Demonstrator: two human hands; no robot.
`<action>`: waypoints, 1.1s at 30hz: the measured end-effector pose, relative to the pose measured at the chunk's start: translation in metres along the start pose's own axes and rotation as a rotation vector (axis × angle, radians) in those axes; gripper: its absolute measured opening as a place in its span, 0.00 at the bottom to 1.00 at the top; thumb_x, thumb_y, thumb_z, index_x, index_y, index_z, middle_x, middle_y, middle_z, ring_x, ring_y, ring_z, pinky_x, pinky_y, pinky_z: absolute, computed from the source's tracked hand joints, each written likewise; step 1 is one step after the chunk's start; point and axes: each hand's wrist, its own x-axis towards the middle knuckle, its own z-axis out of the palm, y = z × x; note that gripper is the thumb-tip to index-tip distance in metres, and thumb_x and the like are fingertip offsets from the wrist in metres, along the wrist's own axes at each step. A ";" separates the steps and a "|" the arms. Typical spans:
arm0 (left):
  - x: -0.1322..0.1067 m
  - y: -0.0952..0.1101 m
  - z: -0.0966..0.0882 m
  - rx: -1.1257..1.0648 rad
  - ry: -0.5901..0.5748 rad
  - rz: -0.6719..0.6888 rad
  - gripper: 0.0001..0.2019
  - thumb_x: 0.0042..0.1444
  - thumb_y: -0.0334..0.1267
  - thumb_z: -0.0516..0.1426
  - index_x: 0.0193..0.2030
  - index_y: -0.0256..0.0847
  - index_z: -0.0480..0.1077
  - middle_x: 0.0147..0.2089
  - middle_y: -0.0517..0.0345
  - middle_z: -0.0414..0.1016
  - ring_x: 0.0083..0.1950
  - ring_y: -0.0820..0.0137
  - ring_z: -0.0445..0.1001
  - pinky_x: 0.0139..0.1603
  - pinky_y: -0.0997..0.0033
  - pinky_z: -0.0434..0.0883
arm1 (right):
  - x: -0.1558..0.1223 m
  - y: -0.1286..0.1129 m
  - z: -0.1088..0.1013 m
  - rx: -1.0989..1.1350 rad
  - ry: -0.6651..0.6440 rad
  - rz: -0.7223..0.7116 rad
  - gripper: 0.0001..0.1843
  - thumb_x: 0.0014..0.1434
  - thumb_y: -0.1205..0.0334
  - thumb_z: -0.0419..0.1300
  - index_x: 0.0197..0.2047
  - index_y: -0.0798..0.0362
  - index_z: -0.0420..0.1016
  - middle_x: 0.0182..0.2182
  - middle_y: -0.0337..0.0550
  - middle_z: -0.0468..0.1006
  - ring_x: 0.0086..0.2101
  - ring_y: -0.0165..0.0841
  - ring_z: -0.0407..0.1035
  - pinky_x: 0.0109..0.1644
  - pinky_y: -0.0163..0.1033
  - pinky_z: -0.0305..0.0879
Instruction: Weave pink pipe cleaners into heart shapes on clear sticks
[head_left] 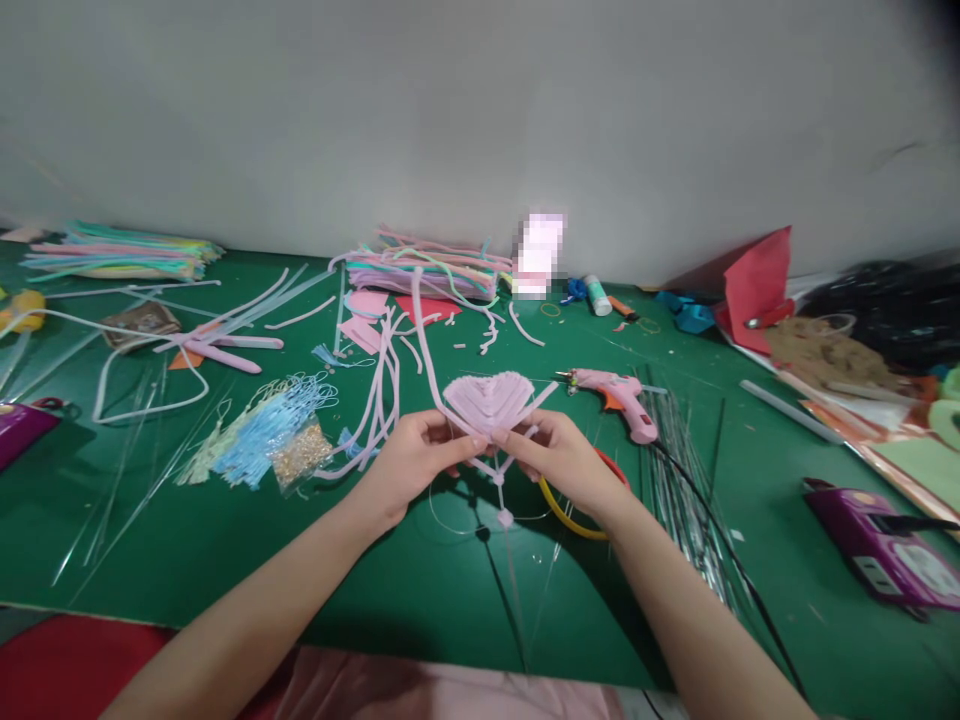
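Head view: A pale pink, fuzzy heart-shaped piece (491,400) is held above the green table (405,620), in front of the person. Its lower edge is pinched by the left hand (420,450) and the right hand (555,455), thumbs nearly meeting and fingers curled inward behind. A long pink strip (424,340) is seen rising beside the heart's left side. Blue tassels (266,435) and a bag of beads (301,455) are noted left of the hands; a pink glue gun (615,395) is noted to the right.
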 end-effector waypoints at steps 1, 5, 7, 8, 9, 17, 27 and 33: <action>0.000 0.000 0.000 0.006 0.001 0.004 0.10 0.47 0.40 0.66 0.35 0.37 0.76 0.32 0.56 0.79 0.32 0.71 0.72 0.29 0.76 0.66 | 0.000 0.000 0.000 -0.008 -0.001 -0.008 0.17 0.55 0.49 0.62 0.35 0.56 0.78 0.22 0.37 0.71 0.17 0.21 0.55 0.18 0.29 0.51; -0.001 -0.001 0.000 0.012 0.005 -0.011 0.10 0.46 0.39 0.66 0.33 0.36 0.77 0.30 0.55 0.79 0.30 0.72 0.71 0.26 0.77 0.65 | 0.001 0.003 0.000 -0.042 -0.013 -0.045 0.17 0.55 0.50 0.62 0.35 0.57 0.80 0.22 0.39 0.73 0.18 0.21 0.55 0.19 0.29 0.51; -0.001 -0.001 -0.001 0.011 0.019 -0.022 0.10 0.44 0.39 0.67 0.32 0.35 0.78 0.29 0.54 0.78 0.29 0.73 0.70 0.25 0.77 0.64 | 0.000 0.004 0.000 -0.059 -0.016 -0.061 0.17 0.55 0.50 0.63 0.36 0.57 0.80 0.22 0.39 0.73 0.18 0.21 0.54 0.19 0.29 0.52; 0.000 -0.001 -0.001 0.007 0.025 -0.023 0.10 0.44 0.39 0.67 0.31 0.35 0.78 0.29 0.54 0.78 0.29 0.74 0.70 0.25 0.77 0.64 | 0.000 0.004 0.000 -0.064 -0.016 -0.063 0.17 0.54 0.51 0.63 0.36 0.57 0.80 0.22 0.39 0.73 0.18 0.21 0.55 0.19 0.29 0.52; 0.000 -0.001 -0.001 0.002 0.030 -0.024 0.10 0.43 0.39 0.68 0.30 0.35 0.78 0.28 0.54 0.78 0.29 0.74 0.70 0.25 0.78 0.64 | 0.000 0.003 0.000 -0.069 -0.015 -0.060 0.16 0.54 0.51 0.63 0.36 0.57 0.80 0.22 0.39 0.73 0.18 0.22 0.55 0.19 0.29 0.52; 0.001 -0.002 -0.002 0.019 0.021 -0.041 0.09 0.45 0.40 0.67 0.29 0.36 0.77 0.29 0.54 0.79 0.30 0.74 0.71 0.26 0.78 0.64 | -0.001 0.002 0.002 -0.066 -0.008 -0.023 0.15 0.52 0.52 0.65 0.32 0.56 0.80 0.20 0.38 0.73 0.17 0.22 0.56 0.18 0.29 0.52; -0.002 0.001 -0.003 -0.050 -0.039 -0.021 0.12 0.47 0.39 0.66 0.38 0.36 0.75 0.32 0.56 0.78 0.32 0.73 0.72 0.28 0.76 0.66 | -0.001 0.006 0.000 0.095 -0.049 -0.010 0.14 0.50 0.52 0.67 0.31 0.56 0.80 0.21 0.38 0.74 0.18 0.21 0.57 0.20 0.29 0.54; -0.002 0.000 -0.003 -0.058 -0.027 -0.014 0.12 0.49 0.40 0.65 0.38 0.36 0.75 0.32 0.55 0.78 0.33 0.72 0.73 0.29 0.76 0.66 | -0.001 0.008 0.000 0.081 -0.054 -0.007 0.16 0.52 0.50 0.65 0.32 0.56 0.81 0.26 0.42 0.79 0.18 0.22 0.61 0.22 0.29 0.58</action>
